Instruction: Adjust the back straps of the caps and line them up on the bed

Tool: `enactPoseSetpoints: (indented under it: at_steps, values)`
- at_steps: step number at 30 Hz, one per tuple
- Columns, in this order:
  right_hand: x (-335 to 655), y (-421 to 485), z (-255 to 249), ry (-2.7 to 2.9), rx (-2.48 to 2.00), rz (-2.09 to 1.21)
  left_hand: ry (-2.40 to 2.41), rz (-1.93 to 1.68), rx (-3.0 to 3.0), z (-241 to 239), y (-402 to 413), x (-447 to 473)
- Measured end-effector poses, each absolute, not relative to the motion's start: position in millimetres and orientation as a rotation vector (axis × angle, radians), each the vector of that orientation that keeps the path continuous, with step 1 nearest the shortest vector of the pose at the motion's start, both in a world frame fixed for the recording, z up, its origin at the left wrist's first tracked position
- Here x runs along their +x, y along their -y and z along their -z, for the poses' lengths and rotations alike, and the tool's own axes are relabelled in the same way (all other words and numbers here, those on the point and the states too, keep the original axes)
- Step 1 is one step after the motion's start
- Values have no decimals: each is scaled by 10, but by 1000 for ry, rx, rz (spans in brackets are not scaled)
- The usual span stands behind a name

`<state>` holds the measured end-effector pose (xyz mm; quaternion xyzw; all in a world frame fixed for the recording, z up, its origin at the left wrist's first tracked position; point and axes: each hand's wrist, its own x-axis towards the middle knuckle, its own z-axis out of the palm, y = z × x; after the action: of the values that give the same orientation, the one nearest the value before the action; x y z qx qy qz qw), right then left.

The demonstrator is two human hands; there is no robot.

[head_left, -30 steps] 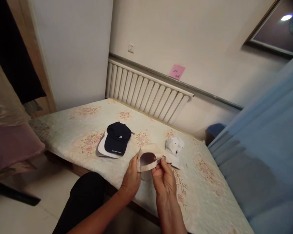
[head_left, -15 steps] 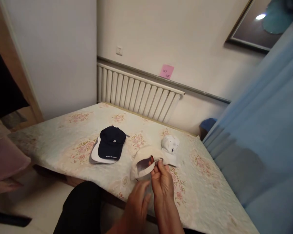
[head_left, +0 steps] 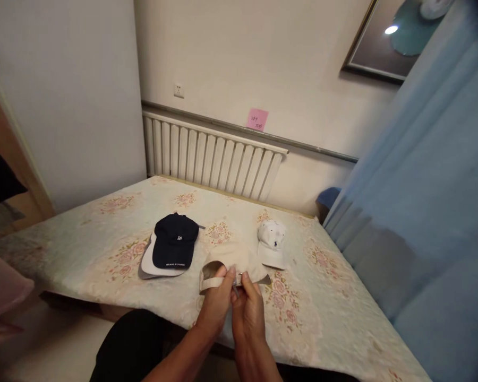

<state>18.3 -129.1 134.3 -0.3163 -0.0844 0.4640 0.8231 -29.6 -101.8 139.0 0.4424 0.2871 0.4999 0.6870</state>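
Observation:
A cream baseball cap [head_left: 233,255] is held near the bed's front edge, its back opening and strap facing me. My left hand [head_left: 219,297] pinches the strap from the left, fingers closed on it. Close beside it, my right hand [head_left: 247,302] grips the strap near its buckle, thumb on top. My fingers partly hide the buckle. To the left lies a navy cap [head_left: 177,239] with small white lettering, stacked on a white cap [head_left: 148,260]. A white cap with a small dark logo [head_left: 271,239] sits behind and to the right of the cream one.
The caps lie on a bed with a floral cover [head_left: 322,318]. A white radiator [head_left: 211,154] runs along the wall behind it, below a pink note [head_left: 257,119]. A blue curtain [head_left: 414,185] hangs at the right. My dark-clothed knee [head_left: 131,345] is at the front.
My left hand has come up and taken hold of the cap's strap beside my right hand. The cream cap has turned slightly. The view has shifted a little to the right.

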Motion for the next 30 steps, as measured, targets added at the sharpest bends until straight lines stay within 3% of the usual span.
enactPoseSetpoints:
  at_steps: [15, 30]
  values:
    - [647, 1236, -1414, 103, -424, -1057, -400, -1068, 609, -1439, 941, -435]
    - [485, 1243, -1183, 66, -550, -1019, -326, -995, 234, -1275, 1094, -343]
